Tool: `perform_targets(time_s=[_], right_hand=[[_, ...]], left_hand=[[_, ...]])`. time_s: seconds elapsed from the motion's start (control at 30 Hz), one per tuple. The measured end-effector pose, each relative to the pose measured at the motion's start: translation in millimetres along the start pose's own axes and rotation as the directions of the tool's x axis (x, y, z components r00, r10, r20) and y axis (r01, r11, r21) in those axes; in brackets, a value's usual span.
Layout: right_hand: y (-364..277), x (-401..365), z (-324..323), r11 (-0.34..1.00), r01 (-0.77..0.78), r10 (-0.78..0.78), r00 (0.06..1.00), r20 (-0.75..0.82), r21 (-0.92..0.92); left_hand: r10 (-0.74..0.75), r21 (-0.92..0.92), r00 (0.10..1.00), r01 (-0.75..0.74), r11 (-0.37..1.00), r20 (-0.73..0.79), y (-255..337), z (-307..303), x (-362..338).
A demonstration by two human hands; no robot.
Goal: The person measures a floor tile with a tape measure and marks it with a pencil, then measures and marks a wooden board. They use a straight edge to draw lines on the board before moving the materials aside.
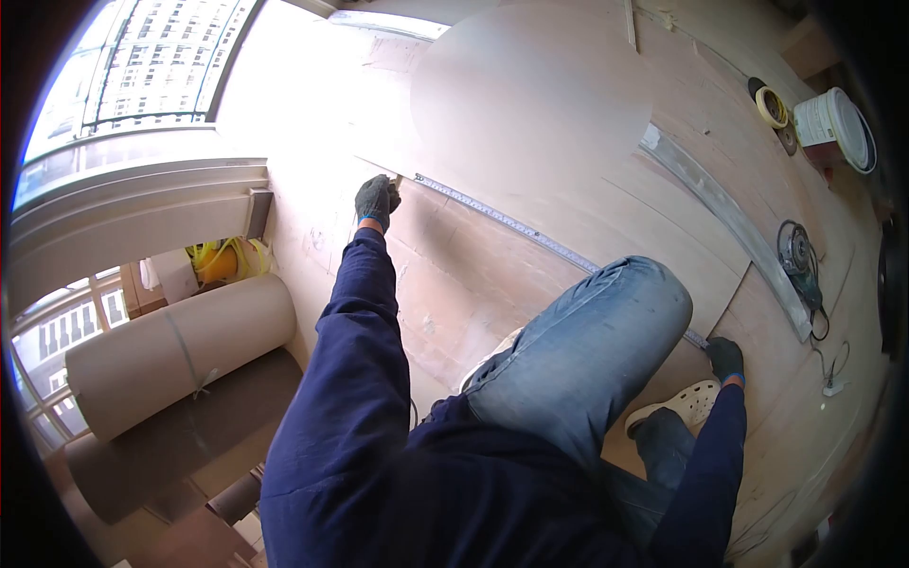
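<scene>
A metal ruler (pixel 511 223) lies along the edge of a large pale sheet (pixel 568 123) on the floor, its middle partly covered by my knee. My left hand (pixel 377 199), in a dark glove, is closed near the ruler's upper left end; what its fingers hold is too small to make out. At the ruler's lower right end my right hand (pixel 726 358), also gloved, touches the tip, its fingers not clearly visible.
Two large rolls (pixel 185 355) stand at the left below the window. A long metal strip (pixel 729 222), a corded power tool (pixel 798 265), a white bucket (pixel 833 131) and a tape roll (pixel 772 107) are on the right.
</scene>
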State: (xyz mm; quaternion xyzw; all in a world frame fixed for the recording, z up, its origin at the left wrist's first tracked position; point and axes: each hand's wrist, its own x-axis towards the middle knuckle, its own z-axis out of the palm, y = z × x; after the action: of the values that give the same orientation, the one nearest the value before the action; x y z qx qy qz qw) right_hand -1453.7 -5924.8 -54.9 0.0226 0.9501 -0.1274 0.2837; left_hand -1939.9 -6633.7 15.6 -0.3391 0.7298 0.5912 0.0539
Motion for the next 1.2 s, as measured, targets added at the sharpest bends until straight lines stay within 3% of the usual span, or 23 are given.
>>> perform_targets(time_s=[0.13,0.27,0.33,0.4,0.53,0.6,0.7,0.77,0.83,0.9,1.0,1.07,1.13,1.17,1.2], right_hand=[[10,1,9,1.000,0.005,-0.004,1.000,0.020,-0.003],[11,1,9,0.997,0.066,-0.066,0.998,-0.009,-0.047],[4,0,2,0.995,0.071,-0.072,0.997,-0.007,-0.077],[1,0,-1,0.988,-0.083,0.083,0.997,-0.001,0.129],[5,1,1,1.000,-0.022,0.022,0.999,0.046,0.001],[4,0,2,0.980,-0.107,0.108,0.994,-0.001,0.170],[1,-1,-2,0.971,-0.132,0.136,0.991,-0.007,0.199],[-7,-1,-12,0.956,-0.183,0.183,0.983,0.023,0.229],[-7,-1,-12,0.938,-0.232,0.226,0.973,0.054,0.256],[-5,-1,-11,0.904,-0.245,0.236,0.969,0.070,0.351],[6,-2,2,0.961,-0.126,0.135,0.991,-0.020,0.244],[1,-3,-1,0.957,-0.154,0.163,0.987,-0.016,0.247],[6,-2,4,0.951,-0.182,0.191,0.981,-0.014,0.251],[14,-1,12,0.981,-0.106,0.110,0.994,-0.013,0.161],[16,0,14,0.997,-0.028,0.028,1.000,-0.003,0.071]], left_hand=[[-0.003,0.092,0.993,-0.008,0.996,0.118,-5,12,7],[0.034,0.057,0.983,-0.045,0.997,0.180,-13,15,15],[0.101,0.255,0.989,-0.127,0.959,0.112,-12,20,13],[0.101,0.255,0.990,-0.123,0.959,0.098,-13,22,13],[0.087,0.291,0.993,-0.108,0.951,0.085,-19,19,27],[0.098,0.246,0.994,-0.106,0.963,0.041,-21,15,31],[0.119,0.191,0.990,-0.103,0.976,-0.078,-14,17,24],[0.043,0.336,0.989,0.007,0.942,-0.140,1,18,7],[0.008,0.259,0.987,0.034,0.965,-0.161,3,16,1],[-0.076,0.125,0.995,0.068,0.990,0.058,6,10,-2],[-0.158,0.098,0.979,0.146,0.984,0.127,3,6,5],[-0.198,0.083,0.967,0.187,0.979,0.159,4,0,9],[-0.207,0.366,0.949,0.111,0.924,0.236,9,-3,11],[-0.206,0.363,0.950,0.111,0.925,0.236,7,-1,13],[-0.078,0.451,0.977,-0.020,0.892,0.196,4,2,14]])
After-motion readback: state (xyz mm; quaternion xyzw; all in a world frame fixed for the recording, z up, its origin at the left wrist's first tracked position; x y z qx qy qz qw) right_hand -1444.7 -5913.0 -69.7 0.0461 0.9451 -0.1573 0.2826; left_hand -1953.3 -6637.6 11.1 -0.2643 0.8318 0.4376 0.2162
